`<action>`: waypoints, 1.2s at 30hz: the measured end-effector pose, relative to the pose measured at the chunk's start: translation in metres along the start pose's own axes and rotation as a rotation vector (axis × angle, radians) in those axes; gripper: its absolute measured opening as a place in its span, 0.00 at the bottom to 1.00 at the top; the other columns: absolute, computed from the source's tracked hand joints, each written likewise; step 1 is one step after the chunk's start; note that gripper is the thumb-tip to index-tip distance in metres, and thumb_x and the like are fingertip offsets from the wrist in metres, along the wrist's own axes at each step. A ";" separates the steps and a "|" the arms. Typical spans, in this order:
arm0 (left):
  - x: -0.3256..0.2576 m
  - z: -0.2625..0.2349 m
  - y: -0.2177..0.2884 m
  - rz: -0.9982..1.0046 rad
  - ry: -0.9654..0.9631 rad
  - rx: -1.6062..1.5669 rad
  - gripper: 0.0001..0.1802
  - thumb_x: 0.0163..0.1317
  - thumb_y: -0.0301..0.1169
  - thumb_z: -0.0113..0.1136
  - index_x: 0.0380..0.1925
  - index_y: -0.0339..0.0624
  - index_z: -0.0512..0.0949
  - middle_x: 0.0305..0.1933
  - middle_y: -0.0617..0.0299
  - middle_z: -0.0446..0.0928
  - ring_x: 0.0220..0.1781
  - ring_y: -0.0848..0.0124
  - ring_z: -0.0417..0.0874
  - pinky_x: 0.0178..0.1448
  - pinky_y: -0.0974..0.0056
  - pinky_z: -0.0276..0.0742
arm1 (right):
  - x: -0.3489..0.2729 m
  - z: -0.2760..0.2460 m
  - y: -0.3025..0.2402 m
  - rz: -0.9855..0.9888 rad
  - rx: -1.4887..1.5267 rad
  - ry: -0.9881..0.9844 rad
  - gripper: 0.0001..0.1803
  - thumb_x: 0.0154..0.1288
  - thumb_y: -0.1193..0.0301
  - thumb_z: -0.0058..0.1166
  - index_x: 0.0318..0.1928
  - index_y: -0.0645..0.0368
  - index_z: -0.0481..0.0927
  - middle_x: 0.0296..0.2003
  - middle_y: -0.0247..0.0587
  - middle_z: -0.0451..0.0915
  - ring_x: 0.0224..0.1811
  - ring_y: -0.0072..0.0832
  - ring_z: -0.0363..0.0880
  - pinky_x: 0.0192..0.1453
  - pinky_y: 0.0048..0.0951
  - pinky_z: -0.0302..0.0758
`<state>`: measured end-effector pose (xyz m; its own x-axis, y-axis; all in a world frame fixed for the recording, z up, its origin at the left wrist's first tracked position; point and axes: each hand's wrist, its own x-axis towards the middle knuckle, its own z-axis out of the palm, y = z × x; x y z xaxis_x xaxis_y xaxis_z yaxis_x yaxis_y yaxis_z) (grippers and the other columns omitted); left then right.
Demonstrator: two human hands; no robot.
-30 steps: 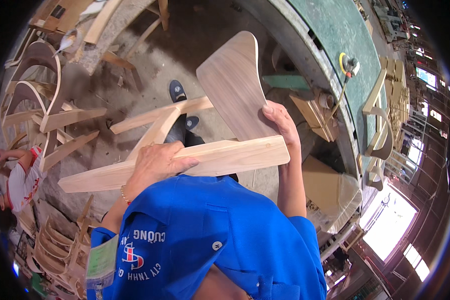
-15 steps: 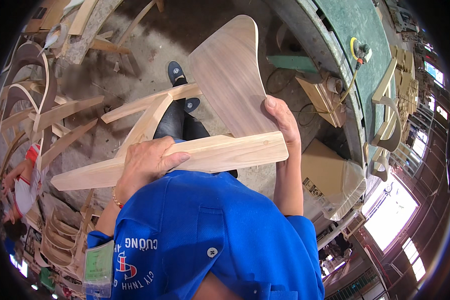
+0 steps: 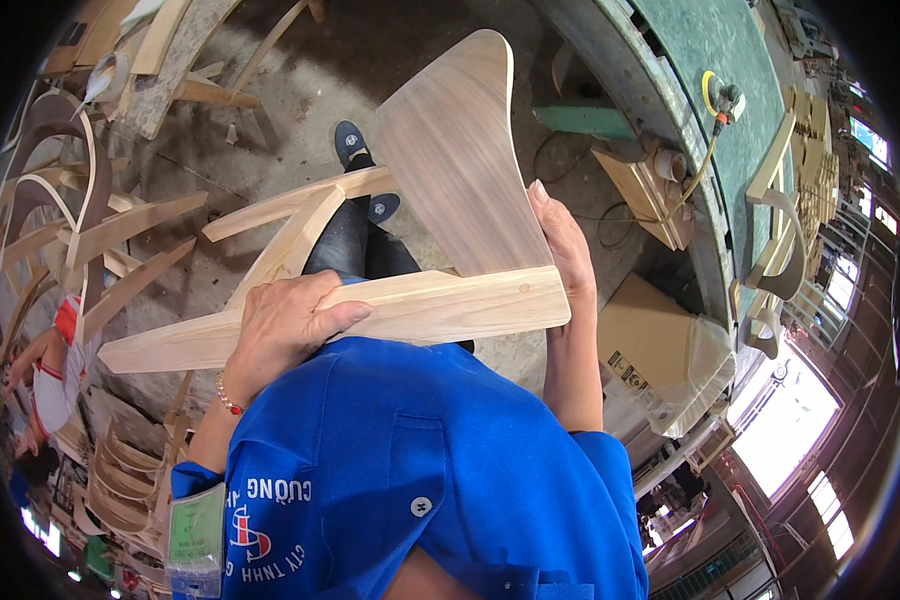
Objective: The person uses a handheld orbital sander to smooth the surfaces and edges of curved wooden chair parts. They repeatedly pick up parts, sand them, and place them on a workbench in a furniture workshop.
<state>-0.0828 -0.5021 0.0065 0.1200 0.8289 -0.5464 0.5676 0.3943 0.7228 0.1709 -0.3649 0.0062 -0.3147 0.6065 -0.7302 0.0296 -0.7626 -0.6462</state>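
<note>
I hold a pale wooden chair frame [image 3: 450, 308] across my body, with a curved, brown wood-grained back panel [image 3: 460, 160] joined to it. My left hand [image 3: 288, 322] is closed over the long pale rail, its thumb lying along the top. At the panel's right edge is my right hand [image 3: 566, 240], its thumb pointing up along that edge and the palm beside the rail's end. Some of its fingers are hidden behind the panel. Beyond the left hand, slanting pale legs [image 3: 300, 235] of the frame reach away over my legs.
On the green-topped workbench [image 3: 705, 50] at right lies a round sander [image 3: 722, 98] with a yellow hose. Beneath stand wooden boards [image 3: 645, 195] and a cardboard box [image 3: 640, 330]. More chair frames [image 3: 90, 220] stand at left, where another person [image 3: 55, 390] is.
My right thumb has shifted from the panel's face to its edge, slightly upward. The frame has moved a little to the left. My left hand keeps its grip.
</note>
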 end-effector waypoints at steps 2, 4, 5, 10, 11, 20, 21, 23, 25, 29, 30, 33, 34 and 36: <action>0.000 0.000 -0.002 0.002 -0.005 0.008 0.31 0.59 0.59 0.50 0.19 0.40 0.71 0.19 0.51 0.72 0.26 0.54 0.74 0.32 0.55 0.64 | 0.000 0.003 0.002 -0.011 0.027 0.016 0.29 0.65 0.48 0.52 0.47 0.66 0.79 0.38 0.40 0.80 0.39 0.22 0.75 0.45 0.24 0.71; 0.001 -0.001 -0.003 0.002 -0.006 0.009 0.30 0.59 0.59 0.50 0.18 0.40 0.71 0.19 0.51 0.71 0.25 0.54 0.73 0.32 0.55 0.64 | 0.003 0.001 0.003 -0.006 0.022 0.003 0.28 0.66 0.50 0.52 0.47 0.65 0.79 0.38 0.39 0.80 0.39 0.21 0.75 0.44 0.24 0.71; 0.001 -0.001 -0.003 0.004 -0.003 0.008 0.30 0.59 0.58 0.51 0.18 0.40 0.71 0.19 0.51 0.71 0.25 0.54 0.73 0.31 0.55 0.64 | 0.003 0.001 0.003 -0.004 0.019 -0.005 0.27 0.66 0.50 0.51 0.47 0.65 0.79 0.38 0.38 0.80 0.39 0.21 0.75 0.44 0.24 0.71; -0.001 0.001 -0.009 0.030 0.040 0.030 0.28 0.58 0.57 0.52 0.18 0.41 0.71 0.19 0.54 0.72 0.25 0.55 0.74 0.31 0.55 0.66 | -0.003 0.003 -0.002 -0.038 -0.152 -0.121 0.26 0.57 0.60 0.59 0.51 0.66 0.78 0.41 0.39 0.80 0.43 0.23 0.75 0.49 0.23 0.70; -0.001 0.006 -0.013 0.039 0.048 0.041 0.28 0.59 0.56 0.52 0.19 0.41 0.72 0.20 0.55 0.73 0.26 0.56 0.75 0.32 0.56 0.67 | -0.005 0.003 -0.002 -0.049 -0.171 -0.241 0.28 0.54 0.62 0.60 0.53 0.66 0.77 0.41 0.39 0.80 0.44 0.23 0.76 0.50 0.23 0.70; 0.066 0.048 0.014 -0.055 -0.015 -0.654 0.37 0.67 0.61 0.33 0.52 0.38 0.73 0.44 0.44 0.78 0.47 0.55 0.78 0.52 0.60 0.69 | -0.023 0.037 0.017 -0.049 -0.111 -0.150 0.24 0.57 0.72 0.54 0.56 0.66 0.74 0.43 0.38 0.79 0.44 0.22 0.75 0.51 0.25 0.71; 0.074 0.048 0.017 -0.063 -0.043 -0.722 0.39 0.67 0.61 0.31 0.54 0.37 0.72 0.46 0.42 0.77 0.49 0.53 0.77 0.54 0.59 0.68 | -0.025 0.035 0.021 -0.070 -0.106 -0.119 0.24 0.58 0.72 0.53 0.55 0.66 0.74 0.43 0.38 0.79 0.44 0.22 0.75 0.51 0.25 0.71; 0.088 0.052 0.026 -0.067 -0.066 -0.648 0.41 0.68 0.62 0.28 0.52 0.33 0.72 0.46 0.43 0.77 0.50 0.53 0.77 0.54 0.58 0.68 | -0.027 0.031 0.029 -0.144 -0.098 -0.039 0.23 0.58 0.72 0.53 0.55 0.66 0.74 0.43 0.38 0.79 0.44 0.22 0.74 0.51 0.25 0.70; 0.107 0.059 0.024 -0.079 -0.083 -0.606 0.42 0.68 0.62 0.27 0.51 0.31 0.72 0.47 0.43 0.77 0.52 0.52 0.76 0.55 0.56 0.68 | -0.023 0.031 0.041 -0.228 -0.093 0.038 0.23 0.59 0.72 0.52 0.55 0.67 0.74 0.43 0.38 0.79 0.44 0.22 0.74 0.51 0.24 0.70; 0.125 0.065 0.036 0.017 0.078 -0.406 0.43 0.68 0.61 0.24 0.47 0.31 0.75 0.44 0.38 0.78 0.51 0.45 0.77 0.56 0.51 0.69 | -0.020 0.031 0.042 -0.298 -0.073 0.147 0.21 0.60 0.74 0.49 0.55 0.67 0.73 0.44 0.39 0.78 0.46 0.22 0.73 0.52 0.24 0.69; 0.137 0.053 0.041 -0.075 -0.030 -0.324 0.43 0.67 0.61 0.23 0.45 0.31 0.76 0.42 0.37 0.78 0.50 0.43 0.77 0.55 0.49 0.69 | -0.016 0.031 0.034 -0.277 -0.112 0.159 0.21 0.61 0.75 0.48 0.56 0.67 0.73 0.44 0.38 0.78 0.47 0.22 0.74 0.52 0.25 0.69; 0.139 0.046 0.037 -0.106 0.014 -0.258 0.44 0.67 0.62 0.22 0.39 0.31 0.78 0.39 0.36 0.78 0.48 0.42 0.78 0.55 0.49 0.69 | -0.005 0.032 0.049 -0.421 -0.118 0.124 0.22 0.61 0.75 0.50 0.56 0.67 0.73 0.44 0.37 0.78 0.45 0.21 0.74 0.51 0.24 0.70; 0.142 0.041 0.036 -0.109 0.034 -0.246 0.44 0.67 0.61 0.23 0.34 0.31 0.80 0.36 0.36 0.79 0.46 0.42 0.78 0.54 0.49 0.70 | -0.003 0.027 0.050 -0.398 -0.089 0.095 0.22 0.64 0.69 0.50 0.57 0.65 0.73 0.41 0.37 0.79 0.42 0.22 0.75 0.49 0.25 0.71; 0.142 0.028 0.037 -0.146 0.023 -0.194 0.45 0.66 0.62 0.24 0.34 0.31 0.80 0.35 0.35 0.78 0.45 0.41 0.78 0.54 0.49 0.70 | 0.010 -0.026 0.047 -0.301 0.041 -0.113 0.23 0.68 0.61 0.47 0.57 0.62 0.74 0.40 0.39 0.79 0.42 0.22 0.75 0.50 0.25 0.70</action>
<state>-0.0225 -0.3810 -0.0561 0.0279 0.7654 -0.6429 0.4106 0.5776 0.7055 0.1936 -0.3890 -0.0371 -0.4068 0.7789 -0.4773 -0.1183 -0.5630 -0.8180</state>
